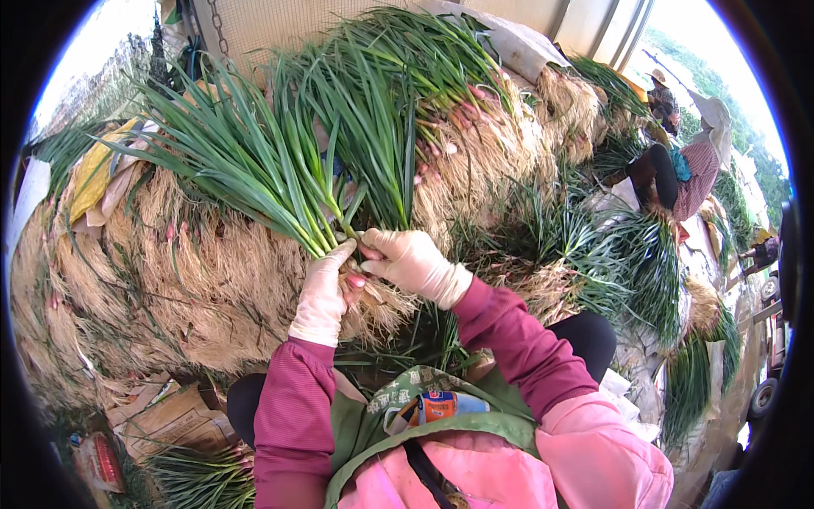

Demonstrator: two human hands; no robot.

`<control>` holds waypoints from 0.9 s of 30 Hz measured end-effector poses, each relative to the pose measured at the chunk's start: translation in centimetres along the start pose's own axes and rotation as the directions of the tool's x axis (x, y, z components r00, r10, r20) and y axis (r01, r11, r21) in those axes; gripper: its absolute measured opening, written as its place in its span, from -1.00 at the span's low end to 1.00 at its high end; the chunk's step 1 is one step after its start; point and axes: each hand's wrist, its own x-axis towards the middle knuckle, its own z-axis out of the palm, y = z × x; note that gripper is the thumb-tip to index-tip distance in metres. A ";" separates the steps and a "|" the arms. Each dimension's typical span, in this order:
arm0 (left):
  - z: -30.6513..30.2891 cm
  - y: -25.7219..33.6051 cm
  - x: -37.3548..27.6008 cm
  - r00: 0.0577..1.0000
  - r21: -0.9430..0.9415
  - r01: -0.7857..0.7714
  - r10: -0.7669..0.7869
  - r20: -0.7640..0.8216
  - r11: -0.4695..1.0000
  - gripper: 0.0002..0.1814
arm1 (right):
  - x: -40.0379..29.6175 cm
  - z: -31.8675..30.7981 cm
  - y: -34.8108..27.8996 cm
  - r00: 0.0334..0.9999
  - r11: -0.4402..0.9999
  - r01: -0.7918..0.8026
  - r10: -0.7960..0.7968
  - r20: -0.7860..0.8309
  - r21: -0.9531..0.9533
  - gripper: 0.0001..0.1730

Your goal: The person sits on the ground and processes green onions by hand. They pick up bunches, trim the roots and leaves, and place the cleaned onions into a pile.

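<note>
My left hand (324, 286), in a pale thin glove, is closed around the lower stalks of a bunch of green garlic (273, 184). The long leaves fan up and to the left, and a pinkish bulb end (354, 280) shows beside the thumb. Right against it, my gloved right hand (407, 259) pinches a stalk end at the base of the bunch; its fingertips partly hide what they hold. Pale roots (381, 312) hang below both hands. Behind the bunch lies a long heap of similar plants (432, 70), with leaves away from me and roots towards me.
Hanging roots (210, 286) cover the heap's near side. Loose plants (559, 242) lie to the right, near a seated person (687, 172). A flattened cardboard box (172, 420) and a cut bunch (203, 477) are at lower left. A green apron (356, 420) covers my lap.
</note>
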 end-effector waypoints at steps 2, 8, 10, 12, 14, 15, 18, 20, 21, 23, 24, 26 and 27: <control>0.9 0.6 -0.8 0.999 0.012 -0.024 0.023 0.033 1.000 -0.83 | -0.3 -0.8 2.4 0.975 0.953 0.131 -0.075 -0.207 0.272 -0.72; -1.5 0.1 -0.1 0.993 -0.102 -0.048 0.059 0.103 0.994 -0.74 | -5.7 2.5 8.5 0.699 0.740 -0.656 0.520 0.490 0.150 0.05; -0.7 -0.3 0.6 0.979 -0.125 -0.074 0.096 0.178 0.989 -0.74 | -6.6 9.1 10.0 0.712 0.769 -0.619 0.461 0.530 0.162 0.00; 2.2 -0.6 1.0 0.969 -0.159 -0.028 0.066 0.237 0.987 -0.73 | -9.1 15.5 14.8 0.715 0.672 -0.696 0.683 0.152 0.255 -0.15; 0.2 0.3 -0.5 0.980 -0.141 -0.074 0.098 0.171 0.987 -0.73 | -6.0 13.4 8.6 0.599 0.594 -0.793 0.800 0.000 0.132 -0.25; 0.1 0.7 -1.3 0.979 -0.124 -0.084 0.105 0.175 0.989 -0.73 | -5.8 12.1 8.4 0.636 0.639 -0.761 0.769 -0.061 0.116 -0.38; -0.4 2.0 -3.1 0.975 -0.146 -0.127 0.151 0.164 0.981 -0.74 | -6.0 7.3 8.9 0.670 0.670 -0.742 0.742 -0.033 0.017 -0.61; -1.2 2.6 -3.6 0.940 -0.247 -0.168 0.231 0.251 0.954 -0.72 | -6.7 4.4 8.7 0.707 0.707 -0.706 0.707 -0.001 -0.041 -0.66; -1.6 3.0 -3.9 0.924 -0.322 -0.195 0.284 0.257 0.926 -0.73 | -5.9 2.2 7.2 0.682 0.681 -0.731 0.729 0.059 0.029 -0.66; -1.7 3.3 -4.0 0.924 -0.357 -0.150 0.259 0.280 0.922 -0.74 | -6.1 1.6 8.5 0.766 0.744 -0.592 0.639 -0.069 0.309 -0.66; -0.7 3.3 -4.3 0.941 -0.334 -0.179 0.260 0.216 0.925 -0.75 | -6.0 1.4 9.9 0.744 0.611 -0.522 0.667 -0.031 0.596 -0.69; -2.1 2.9 -3.9 0.930 -0.315 -0.164 0.253 0.265 0.935 -0.75 | -3.2 -2.1 5.7 0.768 0.390 -0.361 0.639 0.033 0.847 -0.72; -2.3 2.9 -3.7 0.921 -0.306 -0.155 0.250 0.300 0.939 -0.74 | -2.2 -3.5 5.3 0.781 0.484 -0.396 0.625 0.008 0.780 -0.74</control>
